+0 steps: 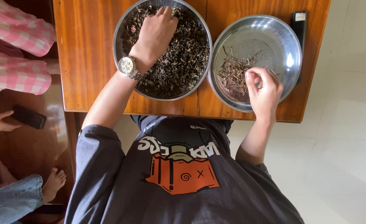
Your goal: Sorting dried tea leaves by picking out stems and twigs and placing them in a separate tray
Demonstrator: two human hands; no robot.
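Two steel bowls stand side by side on a wooden table (87, 62). The left bowl (118, 33) is full of dark dried leaves (183, 58). My left hand (154, 35), with a wristwatch (127, 66) on its wrist, reaches into those leaves, fingers buried at the far side. The right bowl (282, 37) holds a small heap of thin brown stems (232, 74). My right hand (264, 89) hovers over that heap near the bowl's front rim, thumb and fingers pinched together; whether a stem is between them I cannot tell.
A dark flat device (299, 29) lies on the table right of the right bowl. At the left, a person in pink checked cloth (17, 49) holds a black phone (29, 117). Another person's bare feet (52, 182) rest on the floor lower left. White tiled floor (349, 124) lies to the right.
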